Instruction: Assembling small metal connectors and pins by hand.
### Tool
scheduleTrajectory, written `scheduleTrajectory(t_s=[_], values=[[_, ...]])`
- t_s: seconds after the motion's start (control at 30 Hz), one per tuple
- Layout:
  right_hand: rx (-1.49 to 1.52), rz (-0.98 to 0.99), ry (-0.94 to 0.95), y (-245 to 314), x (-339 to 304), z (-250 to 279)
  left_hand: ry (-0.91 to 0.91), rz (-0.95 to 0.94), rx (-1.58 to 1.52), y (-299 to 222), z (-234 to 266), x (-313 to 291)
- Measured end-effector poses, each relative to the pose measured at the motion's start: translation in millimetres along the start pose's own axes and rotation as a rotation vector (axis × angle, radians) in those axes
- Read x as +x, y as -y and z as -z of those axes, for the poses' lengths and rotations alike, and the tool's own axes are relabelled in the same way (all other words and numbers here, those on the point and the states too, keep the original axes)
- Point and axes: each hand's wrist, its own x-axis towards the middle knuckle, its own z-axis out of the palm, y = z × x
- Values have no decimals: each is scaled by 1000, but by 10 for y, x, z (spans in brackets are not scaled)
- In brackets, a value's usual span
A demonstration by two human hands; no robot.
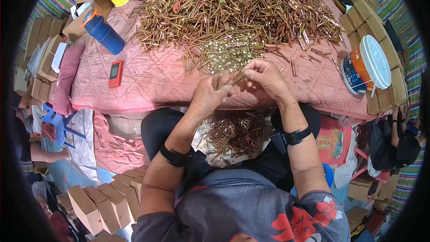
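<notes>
My left hand (pixel 208 95) is closed around thin, brass-coloured metal bolts, just above the near edge of the pink quilted cover (pixel 148 78). Between the two hands, one bolt (pixel 238 79) slants up to the right, and the fingertips of my right hand (pixel 267 79) pinch its far end. Right behind the hands lies a loose heap of small, shiny nut-like pieces (pixel 226 56). Beyond it spreads a large pile of the same long bolts (pixel 233 9). More bolts (pixel 237 132) lie lower down, between my knees.
On the cover's left are a blue bottle (pixel 105 34) with an orange top and a small red device (pixel 116 73). A lidded bucket (pixel 365 65) stands at the right edge. Cardboard boxes (pixel 105 204) line both sides. Other people (pixel 398 139) sit at the far right and left.
</notes>
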Motion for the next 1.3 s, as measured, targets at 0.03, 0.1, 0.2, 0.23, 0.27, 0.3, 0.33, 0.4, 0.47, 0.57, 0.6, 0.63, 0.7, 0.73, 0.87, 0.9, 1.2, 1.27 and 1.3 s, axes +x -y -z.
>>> scheduleTrajectory(t_s=[0.03,0.1,0.2,0.23,0.27,0.3,0.33,0.4,0.47,0.57,0.6,0.63,0.7,0.73,0.87,0.9,1.2,1.27,1.3], values=[[21,26,27,-8,-4,-51,28,8,-152,15,7,13],[40,50,56,-13,-6,-154,56,15,-306,53,3,27],[10,70,105,-31,31,-231,26,20,-381,87,-9,29],[11,70,106,-43,54,-221,-34,2,-418,84,-4,34],[-128,163,-10,-47,76,-213,-94,-15,-454,81,4,40],[-267,256,-129,-47,102,-198,-94,-15,-454,75,33,53],[-498,428,-206,-116,164,-177,-125,13,-550,68,82,65],[-720,553,-207,-153,188,-203,-191,46,-654,67,134,75],[-941,678,-202,-140,200,-282,-198,47,-666,53,125,63],[-1196,599,-166,-135,204,-368,-186,55,-677,58,122,57],[-1208,617,-203,-152,219,-374,-167,63,-677,58,124,57],[-1220,636,-241,-168,232,-377,-167,63,-676,53,125,53],[-1113,648,-244,-195,243,-364,-159,59,-679,43,128,46],[-1007,658,-246,-201,243,-349,-159,58,-679,51,132,44],[-244,325,-163,-164,205,-213,-100,75,-601,55,118,31],[-244,325,-161,-148,191,-203,-69,106,-577,50,114,24],[-107,275,-62,-70,109,-136,40,74,-569,73,96,27],[-74,255,-53,-50,91,-128,45,87,-570,11,97,2],[-74,255,-52,-33,80,-134,47,98,-571,-7,101,-8]])
